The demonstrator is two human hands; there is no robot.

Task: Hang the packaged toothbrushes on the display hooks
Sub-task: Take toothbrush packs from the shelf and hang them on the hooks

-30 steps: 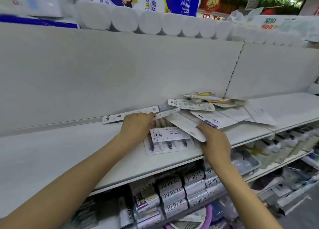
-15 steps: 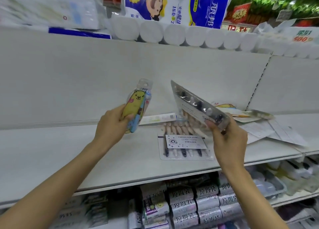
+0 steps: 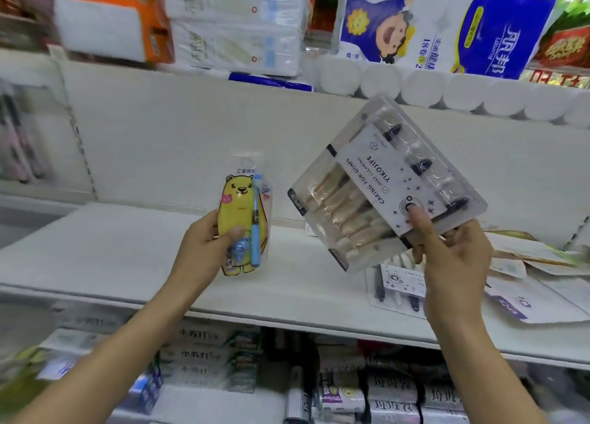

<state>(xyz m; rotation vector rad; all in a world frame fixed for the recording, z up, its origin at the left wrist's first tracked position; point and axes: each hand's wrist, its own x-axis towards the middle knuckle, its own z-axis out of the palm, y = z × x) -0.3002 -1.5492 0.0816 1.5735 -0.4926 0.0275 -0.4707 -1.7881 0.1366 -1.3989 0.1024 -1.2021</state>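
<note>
here the left hand (image 3: 204, 246) grips a yellow bear toothbrush pack (image 3: 244, 219) by its lower part, thumb on the front, held upright above the white shelf (image 3: 111, 257); its long axis runs vertical, the hang-hole end pointing up. to the right, the right hand (image 3: 453, 257) pinches a wide multi-brush blister pack (image 3: 380, 184) at its near right corner, thumb on the card. that pack is tilted, its brushes running from upper right down to lower left. another blister pack (image 3: 396, 284) lies flat on the shelf just below, beside loose packs (image 3: 536, 264) at far right.
</note>
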